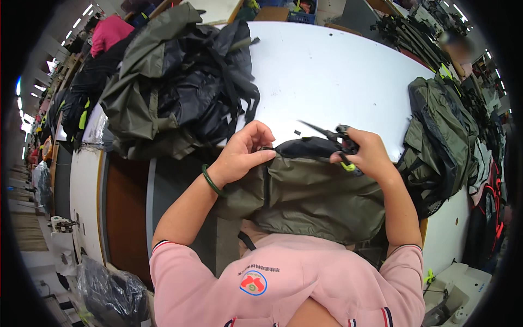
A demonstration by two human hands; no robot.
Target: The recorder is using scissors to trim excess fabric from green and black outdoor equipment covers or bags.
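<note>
An olive-green fabric piece (pixel 321 191) with a black strip along its far edge hangs over the near edge of the white table (pixel 327 71). My left hand (pixel 245 152) pinches that far edge between thumb and fingers, next to a dark vertical seam. On the right, a pair of dark scissors (pixel 321 129) is held in my right hand (pixel 368 155), its blades pointing to the far left above the black strip. Some of the right fingers are hidden behind the handles. A small black scrap (pixel 297 132) lies on the table beside the blade tips.
A tall heap of olive and black fabric pieces with straps (pixel 180 82) covers the table's left side. Another olive pile (pixel 436 131) hangs over its right edge. Beyond stands a blue crate (pixel 301 17). A person in pink (pixel 111 32) is at the far left.
</note>
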